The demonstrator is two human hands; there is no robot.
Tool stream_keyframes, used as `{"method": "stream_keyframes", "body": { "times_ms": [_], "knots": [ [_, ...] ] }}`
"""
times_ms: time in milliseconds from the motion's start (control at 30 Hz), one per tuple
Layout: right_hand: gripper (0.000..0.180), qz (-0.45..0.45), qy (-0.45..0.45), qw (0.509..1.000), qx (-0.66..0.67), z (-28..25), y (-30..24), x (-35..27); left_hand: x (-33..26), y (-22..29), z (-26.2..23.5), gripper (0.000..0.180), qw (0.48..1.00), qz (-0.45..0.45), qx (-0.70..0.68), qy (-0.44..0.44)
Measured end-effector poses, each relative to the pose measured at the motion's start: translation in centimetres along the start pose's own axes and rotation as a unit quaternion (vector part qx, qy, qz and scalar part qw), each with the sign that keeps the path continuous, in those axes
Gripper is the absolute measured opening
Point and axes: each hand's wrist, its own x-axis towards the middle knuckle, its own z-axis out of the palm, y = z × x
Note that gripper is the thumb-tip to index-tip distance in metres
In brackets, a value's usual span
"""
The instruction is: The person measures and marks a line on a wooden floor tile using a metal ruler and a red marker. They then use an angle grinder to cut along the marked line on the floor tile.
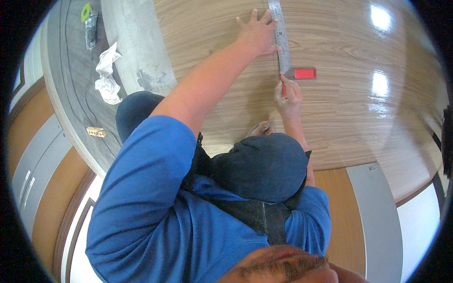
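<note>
Metal ruler: It is at the top of the frame, a bit right of the middle. The long silver ruler (281, 37) lies flat and runs down from the top edge.
Red handle: The red block (305, 73) sits at the ruler's low end and sticks out to the right.
Left hand: The left hand (256, 37) is just left of the ruler, palm down. Its fingers are spread wide. The thumb and the fingertips nearest the ruler reach its left edge.
Right hand: The right hand (289, 98) is just below the ruler's low end. Its fingers are pinched close together, holding a red pencil.
Red pencil: The pencil (284, 90) points up, with its tip by the bottom of the ruler.
Floor: Under it all is a shiny brown floor (203, 26) with wood lines.
Foot: A bare foot (259, 129) peeks out above the bent knee (264, 165).
Upper left: A crumpled white cloth (108, 89) lies below a tool with a green round end (91, 28).
</note>
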Motion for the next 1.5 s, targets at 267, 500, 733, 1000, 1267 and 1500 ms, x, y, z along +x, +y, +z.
{"method": "stream_keyframes", "body": {
  "times_ms": [267,500,733,1000,1267,1500],
  "knots": [
    [0.03,0.003,-0.007,1.0,-0.01,0.1,-0.5,0.2,0.1,0.6,-0.7,0.095,0.999,-0.018,0.014,-0.023],
    [0.031,0.006,-0.002,1.0,-0.019,1.2,0.1,1.3,-0.4,1.0,-2.2,0.093,1.0,0.001,0.013,-0.009],
    [0.033,0.0,-0.014,1.0,-0.009,1.2,-0.1,3.0,0.0,1.2,-2.4,0.091,0.999,0.007,0.013,-0.028],
    [0.035,0.002,-0.029,0.999,-0.017,1.4,-0.2,5.1,-1.2,1.9,-5.3,0.081,1.0,0.009,0.002,-0.016],
    [0.036,-0.018,-0.026,0.999,-0.035,1.5,0.0,4.0,-0.9,1.9,-6.3,0.083,0.997,-0.003,-0.021,-0.069],
    [0.029,-0.034,-0.021,0.999,-0.016,1.0,0.5,1.7,-1.3,1.9,-6.8,0.085,0.997,0.006,-0.002,-0.072]
  ]
}}
